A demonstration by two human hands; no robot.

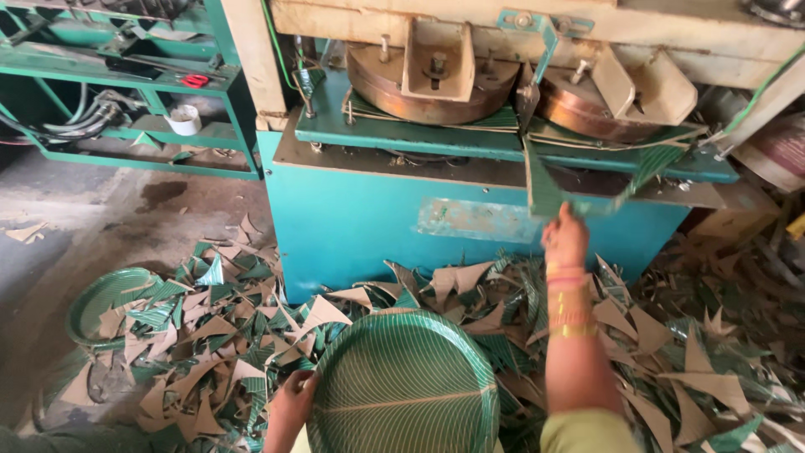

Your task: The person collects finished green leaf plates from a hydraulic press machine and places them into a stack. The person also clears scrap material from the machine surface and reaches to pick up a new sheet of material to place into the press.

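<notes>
My left hand (pixel 292 403) grips the left rim of a round green paper plate (pixel 402 386) with a leaf-vein print, held low in front of me. My right hand (pixel 566 239), with bangles on the wrist, is raised to the front of a teal press machine (pixel 360 222). It pinches a green offcut strip (pixel 543 180) that hangs from the sheet under the right die (pixel 587 105). The left round die (pixel 432 80) sits over another green sheet.
Several green and brown paper trimmings (pixel 218 335) cover the floor around the machine. Another green plate (pixel 105 302) lies on the floor at left. A green metal frame (pixel 126 117) with hoses, red scissors (pixel 194 80) and a tape roll (pixel 184 120) stands at back left.
</notes>
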